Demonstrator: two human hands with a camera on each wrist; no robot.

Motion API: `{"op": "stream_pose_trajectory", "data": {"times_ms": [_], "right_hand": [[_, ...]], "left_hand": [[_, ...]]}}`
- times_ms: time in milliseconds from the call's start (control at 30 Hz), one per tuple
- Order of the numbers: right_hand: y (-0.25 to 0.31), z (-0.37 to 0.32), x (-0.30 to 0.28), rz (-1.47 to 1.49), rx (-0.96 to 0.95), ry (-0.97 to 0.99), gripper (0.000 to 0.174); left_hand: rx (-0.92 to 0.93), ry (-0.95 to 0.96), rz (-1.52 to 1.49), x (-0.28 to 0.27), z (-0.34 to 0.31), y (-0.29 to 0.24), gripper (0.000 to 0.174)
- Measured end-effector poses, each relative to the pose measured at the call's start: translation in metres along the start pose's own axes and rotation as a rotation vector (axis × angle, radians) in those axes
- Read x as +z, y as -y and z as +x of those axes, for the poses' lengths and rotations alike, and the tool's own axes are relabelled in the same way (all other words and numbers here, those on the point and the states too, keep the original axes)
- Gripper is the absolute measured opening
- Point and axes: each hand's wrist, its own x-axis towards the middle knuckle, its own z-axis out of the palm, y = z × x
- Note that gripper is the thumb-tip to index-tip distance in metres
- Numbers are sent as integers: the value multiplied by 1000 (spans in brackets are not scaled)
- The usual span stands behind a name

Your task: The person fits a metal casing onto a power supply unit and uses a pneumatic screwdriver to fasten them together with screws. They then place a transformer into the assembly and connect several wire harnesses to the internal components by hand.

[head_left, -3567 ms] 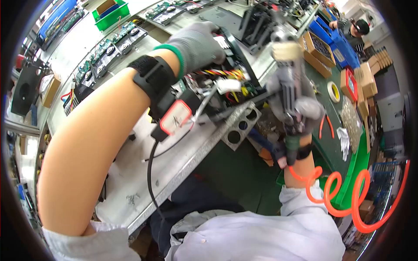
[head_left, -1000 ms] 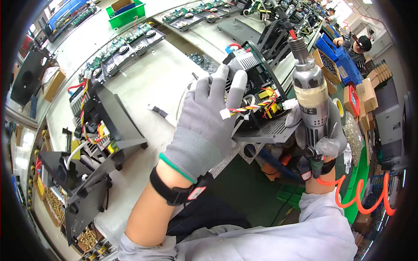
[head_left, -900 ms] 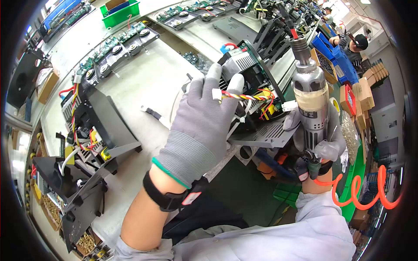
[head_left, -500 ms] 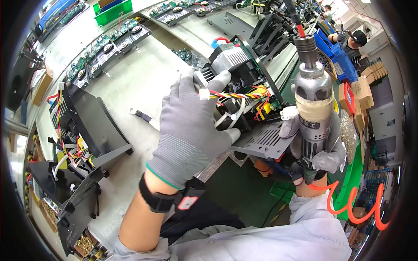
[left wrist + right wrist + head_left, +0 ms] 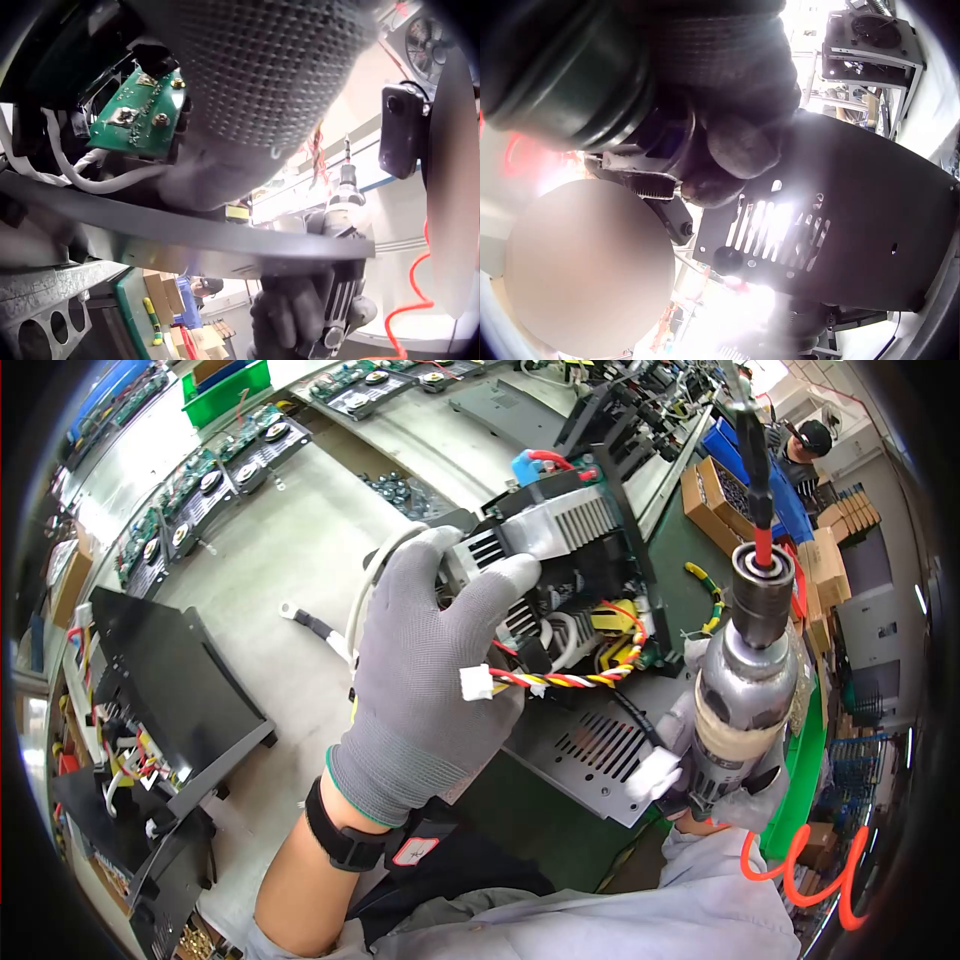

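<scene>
My gloved left hand (image 5: 425, 650) grips the far-left part of an electronics chassis (image 5: 620, 755), its thumb and fingers at the silver finned heat sink (image 5: 570, 525). A twisted red, yellow, black and white cable with a white plug (image 5: 477, 683) hangs across the chassis beside the hand. My gloved right hand (image 5: 680, 725) holds an air screwdriver (image 5: 750, 680) upright, bit pointing up, and its fingers also lie at the edge of the slotted black plate. In the left wrist view, a green circuit board (image 5: 139, 116) shows beside the glove; the left fingertips are partly hidden.
A second black chassis (image 5: 185, 660) stands at the left of the bench. Circuit boards with round parts (image 5: 210, 480) line the back, near a green bin (image 5: 225, 395). An orange coiled hose (image 5: 800, 870) hangs at right. A person (image 5: 805, 445) is farther off.
My left hand has moved from the chassis's far side to its left part. The chassis has turned and tilted, bringing its slotted plate into view. The screwdriver has shifted right and down.
</scene>
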Motion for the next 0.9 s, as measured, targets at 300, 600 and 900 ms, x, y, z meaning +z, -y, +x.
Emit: {"op": "stream_pose_trajectory", "data": {"times_ms": [300,600,900], "right_hand": [[9,6,-10,23,25,70,67],[31,12,-16,33,83,203,88],[36,-90,-67,180,-4,19,87]], "left_hand": [[-196,95,139,-2,-4,2,67],[-78,63,217,0,-5,4,64],[-121,112,267,0,-5,11,69]]}}
